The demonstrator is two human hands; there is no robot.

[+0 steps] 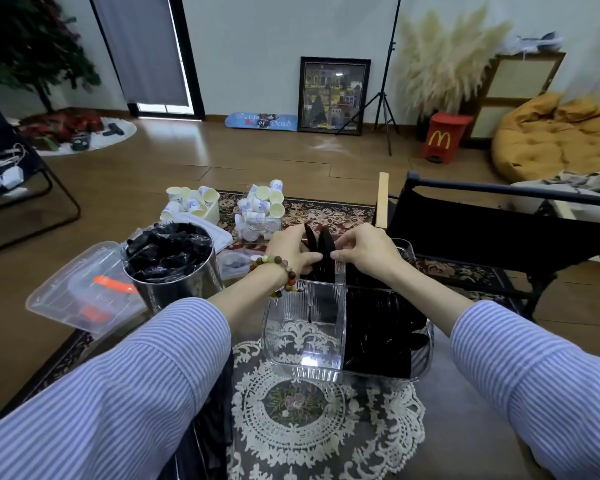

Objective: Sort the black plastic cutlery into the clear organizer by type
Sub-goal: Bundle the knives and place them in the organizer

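The lower ends of the black cutlery pieces [321,251] are covered by the left hand [290,252] and right hand [361,252], so their type cannot be told. The black pile in the right compartment of the clear organizer [305,341] is merged into one dark mass. Both sleeves are cut off by the bottom edge.

Black cutlery [321,249], clear organizer [305,341], blue-and-white striped sleeves [146,382], multicoloured bead bracelet [281,271], cream lace doily [326,427], floral rug [326,211], red bin [442,136], mustard beanbag [551,140]
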